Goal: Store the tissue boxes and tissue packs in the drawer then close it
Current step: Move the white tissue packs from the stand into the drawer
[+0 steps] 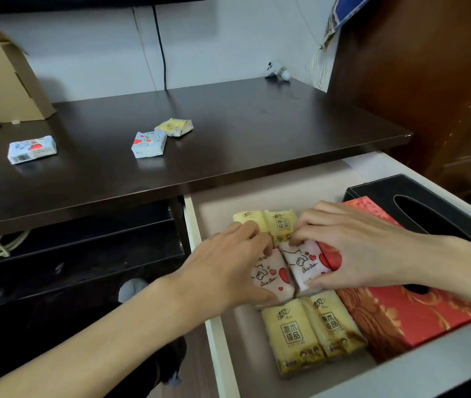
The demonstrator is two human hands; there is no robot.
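Note:
The white drawer (217, 334) stands pulled out at the lower right. Inside lie a black tissue box (418, 196), a red patterned tissue box (406, 314) and several tissue packs in rows. My left hand (228, 271) grips a pink pack (271, 278). My right hand (363, 245) grips the pink pack (304, 262) beside it. Two yellow packs (311, 331) lie nearer me, two more yellow packs (274, 221) farther back. On the dark desk (228, 122) sit a blue pack at the left (31, 149), another blue pack (149, 144) and a yellow pack (174, 127).
An open cardboard box (1, 79) stands at the desk's back left. A black cable (161, 50) hangs down the wall. A small bottle (280, 71) lies at the desk's back right. A brown wooden cabinet (418, 67) rises on the right. Dark shelves (84, 245) sit under the desk.

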